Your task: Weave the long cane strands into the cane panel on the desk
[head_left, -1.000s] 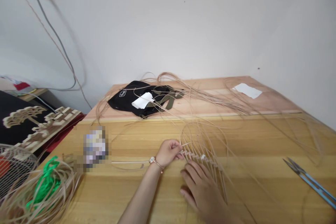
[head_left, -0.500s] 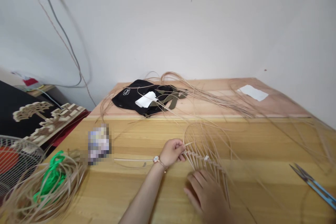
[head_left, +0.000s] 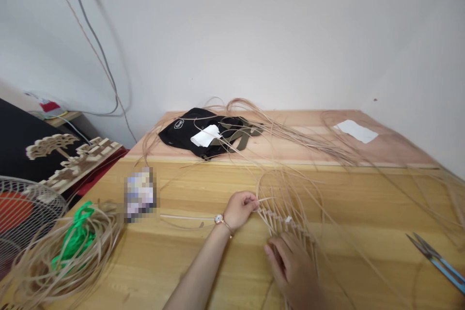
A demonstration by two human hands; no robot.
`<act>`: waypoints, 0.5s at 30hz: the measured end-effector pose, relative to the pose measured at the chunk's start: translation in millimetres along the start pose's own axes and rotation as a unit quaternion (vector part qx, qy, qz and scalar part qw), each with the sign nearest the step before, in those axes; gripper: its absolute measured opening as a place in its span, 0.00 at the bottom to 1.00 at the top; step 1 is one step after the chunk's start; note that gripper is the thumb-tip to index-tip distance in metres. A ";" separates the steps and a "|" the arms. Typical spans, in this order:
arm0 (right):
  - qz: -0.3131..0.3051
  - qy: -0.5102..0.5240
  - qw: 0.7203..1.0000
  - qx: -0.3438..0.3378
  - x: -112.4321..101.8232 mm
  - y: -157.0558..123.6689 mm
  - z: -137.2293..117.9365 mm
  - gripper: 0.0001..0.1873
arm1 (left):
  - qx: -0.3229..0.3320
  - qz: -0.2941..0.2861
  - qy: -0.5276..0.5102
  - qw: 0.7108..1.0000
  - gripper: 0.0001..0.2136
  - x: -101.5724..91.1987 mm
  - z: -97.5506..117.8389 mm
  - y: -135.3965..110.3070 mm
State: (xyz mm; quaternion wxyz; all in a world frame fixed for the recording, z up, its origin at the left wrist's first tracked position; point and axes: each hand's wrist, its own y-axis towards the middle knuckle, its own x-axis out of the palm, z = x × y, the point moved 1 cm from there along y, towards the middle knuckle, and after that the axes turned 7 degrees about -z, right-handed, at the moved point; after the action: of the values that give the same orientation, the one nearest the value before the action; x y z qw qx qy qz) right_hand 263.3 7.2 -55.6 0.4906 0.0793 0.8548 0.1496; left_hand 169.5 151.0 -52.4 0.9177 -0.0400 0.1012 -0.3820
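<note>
A narrow woven band of rattan strands point(head_left: 278, 216) lies on the wooden table, with long loose strands fanning out above and below it. At its left end, my left hand point(head_left: 240, 210) pinches the strands between thumb and fingers; a pale strand tip sticks out to the right of the pinch. My right hand point(head_left: 296, 266) is just below the band, its fingers curled over the lower strands, and the exact grip is partly hidden. A small white tag point(head_left: 288, 219) sits on the band.
Blue-handled snips point(head_left: 434, 256) lie at the right. A rattan coil point(head_left: 87, 271) with a green tie and a fan point(head_left: 25, 223) are at the left. Behind are a black bag point(head_left: 192, 131), a white paper point(head_left: 356, 131) and more long strands point(head_left: 301, 139). A blurred-out packet point(head_left: 140, 193) lies left.
The whole view has shifted slightly, so things appear a little further right. My right hand's fingers have drawn in closer to the strands. My left hand keeps its pinch.
</note>
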 end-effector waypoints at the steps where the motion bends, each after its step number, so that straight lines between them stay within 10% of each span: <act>1: 0.001 0.004 1.000 0.005 -0.3 -0.3 0.4 0.09 | -0.001 -0.003 -0.007 1.000 0.06 -0.1 0.4 -0.2; 15: -0.063 0.059 0.995 -0.049 -12.3 1.0 -2.7 0.09 | -0.006 0.003 0.000 1.000 0.07 -0.9 0.6 2.0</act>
State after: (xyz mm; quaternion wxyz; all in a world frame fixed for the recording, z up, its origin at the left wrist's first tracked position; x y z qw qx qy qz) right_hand 267.2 4.2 -44.0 0.4510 -0.0079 0.8771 0.1650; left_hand 170.4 153.0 -52.0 0.9186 -0.0451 0.1040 -0.3786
